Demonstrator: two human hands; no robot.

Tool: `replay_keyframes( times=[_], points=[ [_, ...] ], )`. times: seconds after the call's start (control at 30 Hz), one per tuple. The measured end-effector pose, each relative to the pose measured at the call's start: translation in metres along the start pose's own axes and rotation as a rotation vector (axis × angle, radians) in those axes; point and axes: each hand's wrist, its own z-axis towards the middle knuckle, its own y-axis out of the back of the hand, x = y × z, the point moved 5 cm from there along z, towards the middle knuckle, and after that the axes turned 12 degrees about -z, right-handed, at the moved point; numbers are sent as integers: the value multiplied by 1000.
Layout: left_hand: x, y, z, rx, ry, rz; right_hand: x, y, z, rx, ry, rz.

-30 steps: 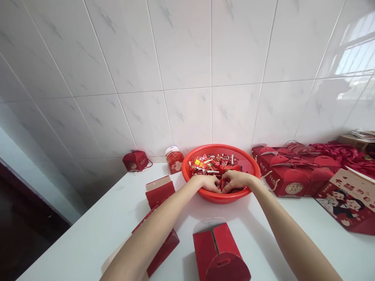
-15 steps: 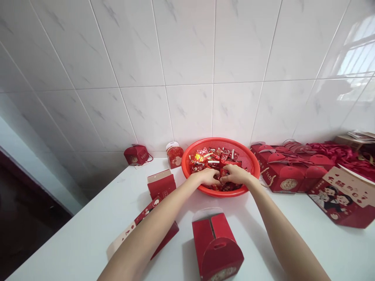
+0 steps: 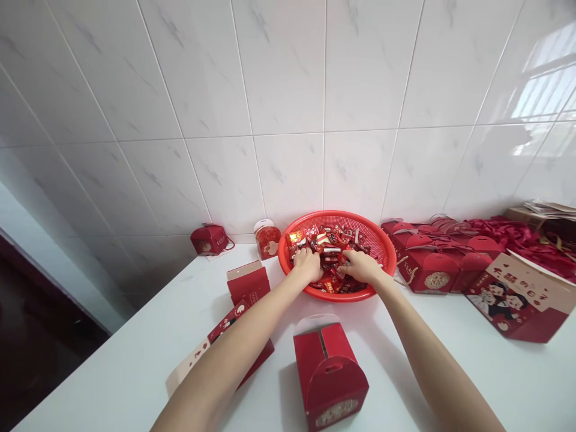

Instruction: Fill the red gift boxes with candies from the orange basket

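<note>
Worktop [image 3: 157, 324]: white and smooth, right up to the wall.
Near box [image 3: 330, 378]: red, in the middle, with a gap between its top flaps and a gold picture on its front.
Left-side boxes [image 3: 248, 283]: red and cream, partly hidden by the left arm.
Picture box [image 3: 517, 303]: over on the right, showing a cartoon couple.
Left hand [image 3: 307, 265]: down in the sweets, fingers curled. I cannot tell if its grip has caught any.
Right hand [image 3: 360, 266]: just beside it, thumb and fingers bent into the sweets. I cannot tell what its grip has either.
Basket [image 3: 342, 296]: red, round, with little holes, around both hands.
Sweets [image 3: 326, 243]: a shiny heap inside the basket, mostly red.
Red boxes [image 3: 436, 264]: bunched together right of the basket.
Back boxes [image 3: 209, 239]: 2 small ones, left of the basket, near the wall.
Wall [image 3: 288, 90]: pale tiles with grey streaks.
</note>
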Motion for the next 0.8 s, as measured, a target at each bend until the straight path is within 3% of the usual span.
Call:
replay_keyframes(
  times=[0.4,0.8],
  points=[
    [-7,-7,13,210,-146,24,-2,-7,9,87,45,29],
    [-5,-12,21,325,-148,34,-2,-8,11,144,88,129]
  ],
)
